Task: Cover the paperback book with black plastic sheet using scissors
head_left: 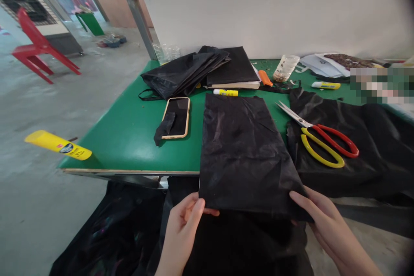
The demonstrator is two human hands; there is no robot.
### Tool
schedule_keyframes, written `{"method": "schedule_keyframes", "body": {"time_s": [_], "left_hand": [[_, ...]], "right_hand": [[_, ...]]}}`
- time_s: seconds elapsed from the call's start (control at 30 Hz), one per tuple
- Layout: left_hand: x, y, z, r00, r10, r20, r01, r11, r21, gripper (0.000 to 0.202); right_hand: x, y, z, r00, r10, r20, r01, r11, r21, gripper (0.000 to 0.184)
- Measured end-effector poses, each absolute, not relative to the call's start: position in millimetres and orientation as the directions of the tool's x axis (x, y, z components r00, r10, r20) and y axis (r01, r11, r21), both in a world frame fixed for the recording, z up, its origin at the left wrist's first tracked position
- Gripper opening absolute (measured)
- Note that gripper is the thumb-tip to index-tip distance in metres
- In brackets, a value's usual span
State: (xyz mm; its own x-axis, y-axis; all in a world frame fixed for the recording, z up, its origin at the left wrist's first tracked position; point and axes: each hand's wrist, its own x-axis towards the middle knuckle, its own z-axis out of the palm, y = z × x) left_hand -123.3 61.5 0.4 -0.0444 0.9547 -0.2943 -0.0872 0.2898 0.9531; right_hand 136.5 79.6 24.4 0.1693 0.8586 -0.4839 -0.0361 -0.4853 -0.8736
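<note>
A flat rectangular panel covered in wrinkled black fabric [242,151] lies partly over the green table, its near end past the front edge. My left hand [187,220] pinches its near left corner, thumb on top and fingers beneath. At the near right corner, my right hand [323,215] grips it the same way. Scissors [307,125] with one red and one yellow handle rest just to the right on a sheet of black fabric [371,138]. Just beyond the panel's far edge lies a yellow glue stick [226,92].
On the green table [129,138] are a phone [177,116] with a black scrap on it, folded black fabric [184,69], and a plastic cup [286,68]. A big yellow glue tube [61,144] stands at the left corner. A red chair [39,47] is beyond.
</note>
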Motion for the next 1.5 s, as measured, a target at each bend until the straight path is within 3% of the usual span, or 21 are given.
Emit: {"method": "schedule_keyframes", "body": {"time_s": [0.2,0.57,0.87,1.2,1.33,1.5], "left_hand": [[-126,61,2,-0.048,0.964,-0.261,0.039,0.263,0.964,0.035],[-128,66,-6,-0.185,0.938,-0.294,-0.106,0.278,0.955,0.038],[-130,60,3,-0.104,0.931,-0.349,-0.289,0.307,0.907,0.046],[-122,65,-17,-0.087,0.888,-0.451,-0.503,0.351,0.79,0.056],[-115,53,-11,-0.061,0.9,-0.431,-0.49,0.35,0.799,0.041],[-112,32,-2,-0.097,0.941,-0.324,-0.305,0.282,0.91,0.028]], "right_hand": [[139,79,24,0.167,0.866,-0.471,0.029,-0.482,-0.876,0.034],[122,74,26,0.092,0.872,-0.481,-0.026,-0.481,-0.876,0.039],[134,75,36,0.108,0.965,-0.238,0.363,-0.261,-0.894,0.038],[150,58,31,0.117,0.985,-0.123,0.582,-0.168,-0.796,0.042],[160,56,32,0.069,0.994,-0.088,0.689,-0.112,-0.717,0.043],[163,53,38,0.223,0.975,0.023,0.723,-0.149,-0.674,0.04]]}}
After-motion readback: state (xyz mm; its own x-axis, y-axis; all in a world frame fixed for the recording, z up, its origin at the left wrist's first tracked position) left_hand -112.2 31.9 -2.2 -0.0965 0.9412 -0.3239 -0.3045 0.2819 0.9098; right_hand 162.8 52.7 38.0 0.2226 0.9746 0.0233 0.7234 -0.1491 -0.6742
